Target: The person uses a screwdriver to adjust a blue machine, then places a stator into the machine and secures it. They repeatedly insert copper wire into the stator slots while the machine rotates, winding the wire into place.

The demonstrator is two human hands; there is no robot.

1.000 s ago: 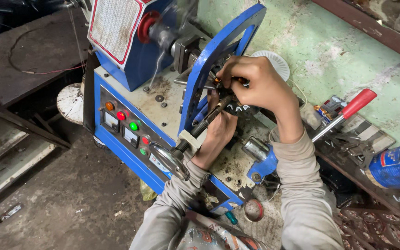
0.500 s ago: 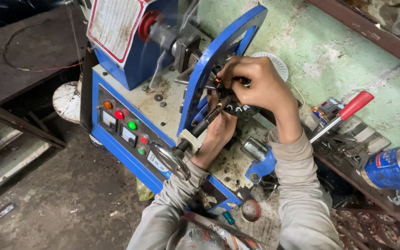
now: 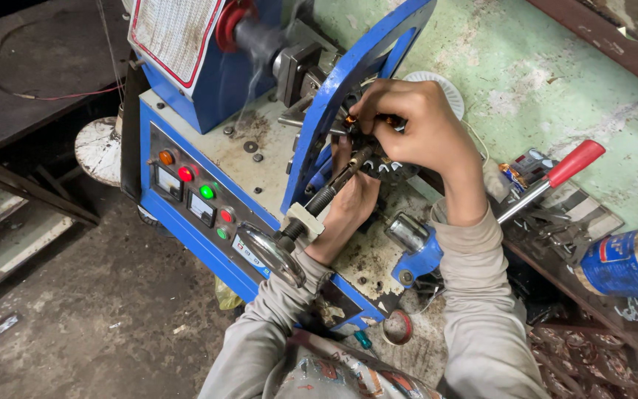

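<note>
Here the right hand point(image 3: 422, 129) pinches copper wire at the toothed core point(image 3: 385, 166) on the blue machine point(image 3: 208, 192) — left hand point(image 3: 352, 203) cups it underneath, grip hidden; best keep it steady.

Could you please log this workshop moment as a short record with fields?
Setting: blue winding machine on a worn bench, pale green wall behind
Right hand: on top of the dark toothed core, fingers pinched at its upper edge
Left hand: under the core, supporting it
Control panel: orange, red and green lamps, two small meters
Nearby: red-handled lever, blue can
</note>
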